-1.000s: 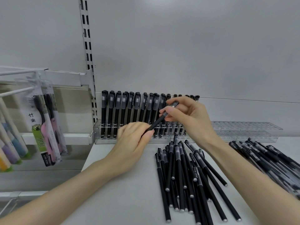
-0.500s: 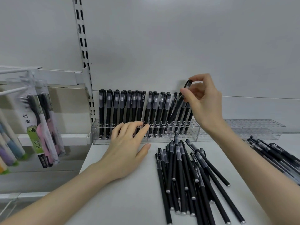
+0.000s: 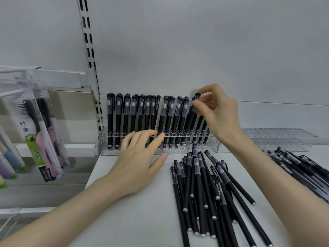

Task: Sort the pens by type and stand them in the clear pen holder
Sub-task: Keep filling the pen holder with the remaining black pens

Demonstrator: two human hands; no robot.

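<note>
The right hand (image 3: 219,114) keeps a narrow grip, thumb and forefinger pinching the cap end of a pen (image 3: 192,120) that stands slightly tilted in the holder (image 3: 110,148), at the right end of the row (image 3: 142,114) standing there. The left hand (image 3: 137,161) lies flat, its grip wide and holding nothing, fingertips touching the holder's front. Loose pens (image 3: 201,189) lie heaped on the shelf (image 3: 133,220) just in front of the holder, with a second heap (image 3: 302,164) well to its right.

Two hands (image 3: 135,163) (image 3: 219,114), two pen piles (image 3: 204,193) (image 3: 302,166)
</note>
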